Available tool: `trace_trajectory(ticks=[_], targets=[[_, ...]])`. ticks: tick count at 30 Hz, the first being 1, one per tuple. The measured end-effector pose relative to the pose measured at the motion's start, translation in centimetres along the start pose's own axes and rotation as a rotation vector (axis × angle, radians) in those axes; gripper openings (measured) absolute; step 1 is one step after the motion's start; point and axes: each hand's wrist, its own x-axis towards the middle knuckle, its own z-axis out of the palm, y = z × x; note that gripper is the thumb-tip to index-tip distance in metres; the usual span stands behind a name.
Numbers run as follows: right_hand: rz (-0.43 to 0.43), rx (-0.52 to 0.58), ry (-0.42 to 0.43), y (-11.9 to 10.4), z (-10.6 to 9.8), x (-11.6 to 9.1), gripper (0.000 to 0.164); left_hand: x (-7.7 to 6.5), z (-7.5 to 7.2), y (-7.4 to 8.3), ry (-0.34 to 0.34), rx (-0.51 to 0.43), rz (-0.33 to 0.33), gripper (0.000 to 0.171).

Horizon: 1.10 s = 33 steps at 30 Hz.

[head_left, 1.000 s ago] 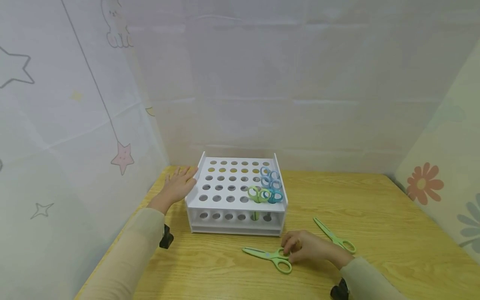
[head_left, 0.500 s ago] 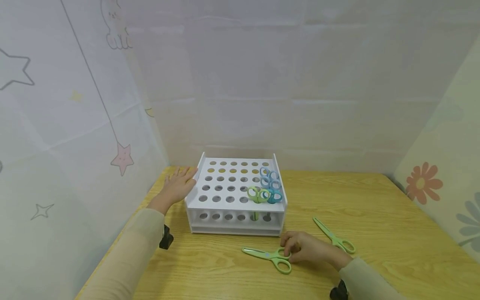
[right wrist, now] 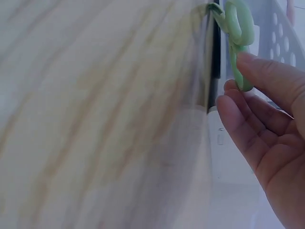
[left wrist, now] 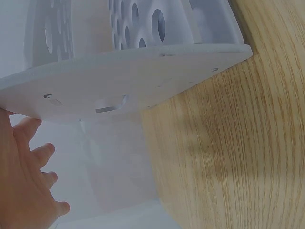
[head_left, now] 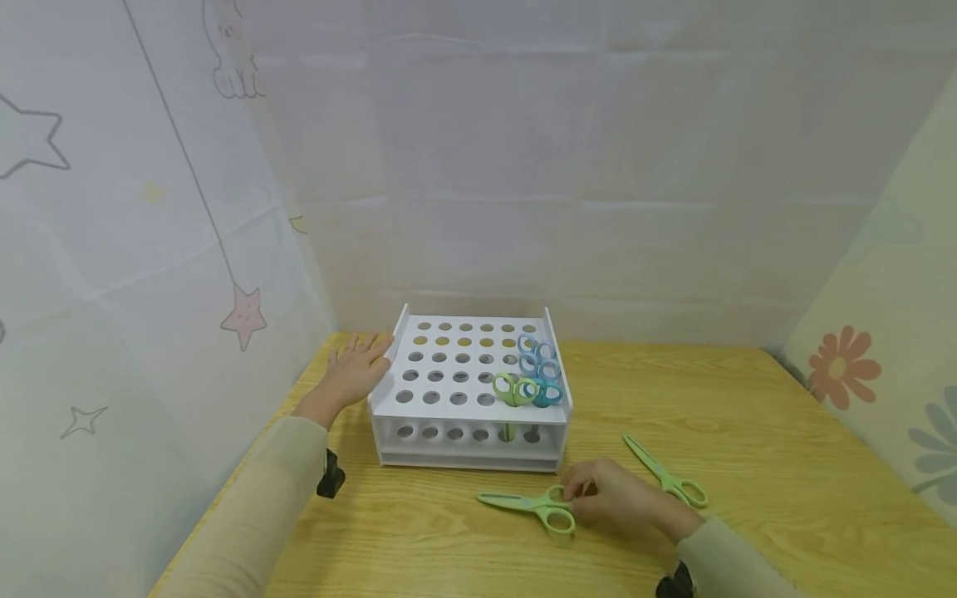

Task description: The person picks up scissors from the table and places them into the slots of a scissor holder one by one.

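Observation:
A pair of green scissors [head_left: 527, 504] is at the table's front, blades pointing left. My right hand [head_left: 609, 497] pinches one of its handle loops between thumb and fingers; in the right wrist view the green handle [right wrist: 240, 28] shows at the fingertips. My left hand [head_left: 351, 371] rests with fingers spread against the left side wall of a white holed rack [head_left: 449, 408]; in the left wrist view the fingers [left wrist: 43, 153] touch that panel [left wrist: 138, 81]. Handles of light-green scissors [head_left: 514, 389], teal scissors [head_left: 548, 393] and blue scissors [head_left: 539, 357] stick up from the rack's right-hand holes.
Another pair of green scissors [head_left: 665, 471] lies on the wooden table [head_left: 673, 390], right of the rack and beyond my right forearm. Patterned cloth walls [head_left: 478, 166] close in the back and both sides.
The green scissors in my right hand have shifted slightly left and turned a little, handles seeming slightly raised. My left hand and the rack stay in place.

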Motion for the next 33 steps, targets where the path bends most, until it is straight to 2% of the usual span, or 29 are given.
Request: trace_trajectory(ticks=[7,11,24,33], targets=[[-0.138,-0.008,0.050,-0.9,-0.5,0.3,0.002,0.2,0.1,-0.3,0.007,-0.001,0.001,0.052],[-0.194,-0.026,0.082,-1.7,-0.9,0.4,0.004,0.2,0.1,-0.3,0.004,-0.010,-0.003,0.052],[-0.267,-0.069,0.138,-3.8,-2.2,0.7,0.009,0.1,0.1,-0.2,0.004,-0.015,-0.003,0.052],[-0.343,-0.102,0.222,-6.8,-3.7,1.0,0.008,0.0,0.1,-0.2,0.004,-0.013,0.000,0.052]])
